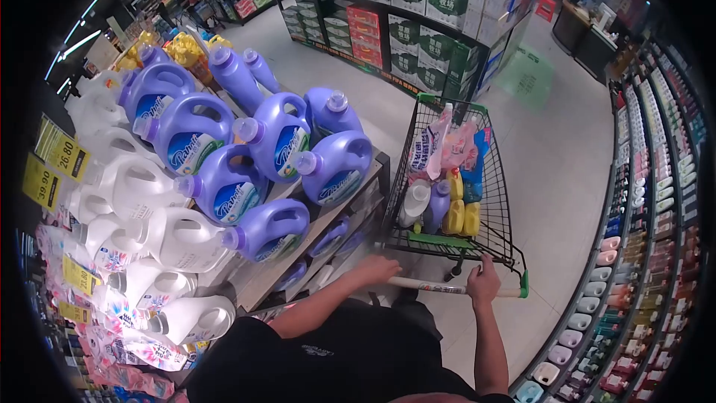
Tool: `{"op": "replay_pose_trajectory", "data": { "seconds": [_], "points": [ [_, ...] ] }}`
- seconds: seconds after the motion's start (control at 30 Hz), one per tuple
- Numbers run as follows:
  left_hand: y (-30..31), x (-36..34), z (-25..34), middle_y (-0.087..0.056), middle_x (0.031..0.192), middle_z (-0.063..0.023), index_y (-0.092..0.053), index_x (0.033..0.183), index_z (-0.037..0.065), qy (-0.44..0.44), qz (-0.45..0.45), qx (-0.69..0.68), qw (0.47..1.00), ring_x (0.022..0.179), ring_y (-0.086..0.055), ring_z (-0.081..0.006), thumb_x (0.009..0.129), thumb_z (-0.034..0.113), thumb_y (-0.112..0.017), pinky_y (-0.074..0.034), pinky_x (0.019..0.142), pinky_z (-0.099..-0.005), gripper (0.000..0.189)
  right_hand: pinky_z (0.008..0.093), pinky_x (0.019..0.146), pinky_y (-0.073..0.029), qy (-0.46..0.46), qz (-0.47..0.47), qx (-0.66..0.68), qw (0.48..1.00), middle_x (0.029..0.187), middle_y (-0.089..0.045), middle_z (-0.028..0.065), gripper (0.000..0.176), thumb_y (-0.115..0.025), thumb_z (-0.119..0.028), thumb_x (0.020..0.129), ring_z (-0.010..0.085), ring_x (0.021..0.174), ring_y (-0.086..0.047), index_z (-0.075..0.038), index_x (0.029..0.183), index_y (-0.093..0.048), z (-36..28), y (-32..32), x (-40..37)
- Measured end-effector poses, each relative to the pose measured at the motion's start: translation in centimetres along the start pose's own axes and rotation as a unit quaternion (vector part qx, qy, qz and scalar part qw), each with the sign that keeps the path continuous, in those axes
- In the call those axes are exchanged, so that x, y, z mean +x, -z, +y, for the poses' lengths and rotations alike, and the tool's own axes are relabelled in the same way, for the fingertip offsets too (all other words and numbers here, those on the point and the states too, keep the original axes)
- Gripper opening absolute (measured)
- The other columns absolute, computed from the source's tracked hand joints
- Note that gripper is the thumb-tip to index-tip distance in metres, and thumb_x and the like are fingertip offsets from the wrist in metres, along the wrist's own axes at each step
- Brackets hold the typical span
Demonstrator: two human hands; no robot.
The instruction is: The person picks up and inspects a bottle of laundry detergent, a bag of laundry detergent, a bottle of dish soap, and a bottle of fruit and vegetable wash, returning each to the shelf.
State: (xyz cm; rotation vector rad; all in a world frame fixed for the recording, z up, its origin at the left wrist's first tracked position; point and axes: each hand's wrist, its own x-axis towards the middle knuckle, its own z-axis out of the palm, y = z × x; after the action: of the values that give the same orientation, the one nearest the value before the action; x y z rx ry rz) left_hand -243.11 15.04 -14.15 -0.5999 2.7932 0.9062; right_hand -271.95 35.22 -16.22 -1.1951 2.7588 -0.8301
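A shopping cart stands in front of me, its pale handle crossing just ahead of my body. My left hand is closed around the handle's left end. Toward its right end, my right hand grips the same bar, with the thumb or a finger pointing up. Inside the basket lie pink-and-white packages, a blue package, yellow bottles, a purple bottle and a white bottle.
Close on my left, a display stand carries several purple detergent jugs and white jugs, with yellow price tags. Stacked cartons stand ahead. Shelves of bottles line the right side. Tiled floor runs between them.
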Motion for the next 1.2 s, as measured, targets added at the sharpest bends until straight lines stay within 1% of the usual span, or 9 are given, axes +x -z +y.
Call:
{"op": "replay_pose_trajectory", "data": {
  "seconds": [0.07,0.17,0.3,0.5,0.67,0.8,0.93,1.07,1.2],
  "points": [
    [-0.4,1.1,0.2,-0.072,0.089,-0.0175,-0.068,0.106,0.013,-0.037,0.036,0.005,0.999,0.085,-0.07,-0.0411,0.105,0.038,-0.05,-0.055,0.077,-0.0538,0.031,0.0442,0.089,-0.058,-0.031,-0.035,0.018,0.999,0.133,-0.069,0.0146,0.037,-0.062,-0.011,0.089,0.0347,0.105,-0.072,-0.006,0.125,-0.069,0.1,0.5,1.8],
    [-1.9,3.7,0.0,-0.072,0.091,-0.0175,-0.067,0.108,0.013,0.071,0.022,-0.018,0.997,0.087,-0.07,-0.0417,0.105,0.04,-0.049,-0.054,0.078,-0.0547,0.032,0.0454,0.089,-0.057,-0.017,-0.045,0.018,0.999,0.132,-0.069,0.0139,0.037,-0.062,-0.013,0.087,0.0358,0.105,-0.071,-0.006,0.123,-0.069,1.5,1.0,4.3],
    [0.1,6.3,2.0,-0.072,0.095,-0.0182,-0.068,0.109,0.014,0.106,0.018,-0.031,0.994,0.091,-0.07,-0.0428,0.104,0.042,-0.049,-0.054,0.08,-0.0556,0.034,0.0457,0.085,-0.058,0.022,-0.05,-0.004,0.998,0.135,-0.068,0.0107,0.042,-0.062,-0.017,0.088,0.0356,0.102,-0.072,-0.008,0.128,-0.067,4.0,-0.1,7.9],
    [2.7,10.5,3.3,-0.073,0.1,-0.0182,-0.07,0.11,0.014,0.127,-0.001,-0.036,0.991,0.094,-0.07,-0.042,0.104,0.043,-0.048,-0.054,0.082,-0.0548,0.037,0.0499,0.08,-0.057,-0.031,-0.121,-0.015,0.992,0.116,-0.073,0.0116,0.029,-0.063,-0.018,0.087,0.0378,0.095,-0.072,-0.011,0.114,-0.068,3.9,1.0,13.2],
    [1.4,13.5,0.9,-0.073,0.101,-0.0158,-0.07,0.112,0.015,0.075,0.037,-0.017,0.996,0.095,-0.069,-0.0413,0.105,0.045,-0.046,-0.054,0.083,-0.055,0.039,0.0502,0.079,-0.056,0.01,-0.084,0.012,0.996,0.107,-0.074,0.0129,0.028,-0.064,-0.016,0.086,0.039,0.092,-0.071,-0.012,0.113,-0.067,5.0,-0.3,16.9],
    [2.0,16.4,1.2,-0.072,0.1,-0.0179,-0.071,0.11,0.016,0.153,0.033,-0.044,0.987,0.097,-0.069,-0.0416,0.105,0.046,-0.046,-0.054,0.082,-0.0553,0.038,0.05,0.079,-0.056,0.055,-0.076,0.036,0.995,0.107,-0.074,0.0146,0.028,-0.065,-0.015,0.086,0.0396,0.093,-0.071,-0.012,0.114,-0.067,6.2,-1.2,20.5],
    [4.5,19.0,2.6,-0.072,0.093,-0.0164,-0.067,0.106,0.013,0.173,0.011,-0.034,0.984,0.086,-0.07,-0.0415,0.106,0.041,-0.047,-0.054,0.078,-0.0561,0.035,0.0499,0.076,-0.055,0.057,-0.096,0.009,0.994,0.101,-0.074,0.0167,0.028,-0.065,-0.014,0.088,0.041,0.088,-0.071,-0.013,0.115,-0.068,5.9,-1.0,24.2],
    [3.9,22.2,0.6,-0.072,0.085,-0.0151,-0.066,0.103,0.013,0.067,0.058,-0.02,0.996,0.084,-0.071,-0.0392,0.106,0.038,-0.048,-0.054,0.071,-0.0558,0.031,0.0498,0.075,-0.055,0.069,-0.105,-0.016,0.992,0.098,-0.074,0.0173,0.028,-0.065,-0.015,0.089,0.0412,0.086,-0.071,-0.012,0.117,-0.067,6.5,-2.2,28.5],
    [7.0,25.1,1.2,-0.072,0.09,-0.0123,-0.066,0.103,0.011,0.135,0.006,-0.022,0.991,0.084,-0.073,-0.0356,0.1,0.028,-0.054,-0.057,0.071,-0.052,0.021,0.0483,0.076,-0.055,0.084,-0.137,-0.022,0.987,0.105,-0.074,0.0179,0.031,-0.064,-0.012,0.089,0.0409,0.089,-0.071,-0.012,0.12,-0.067,7.5,-3.6,33.0]
  ]
}}
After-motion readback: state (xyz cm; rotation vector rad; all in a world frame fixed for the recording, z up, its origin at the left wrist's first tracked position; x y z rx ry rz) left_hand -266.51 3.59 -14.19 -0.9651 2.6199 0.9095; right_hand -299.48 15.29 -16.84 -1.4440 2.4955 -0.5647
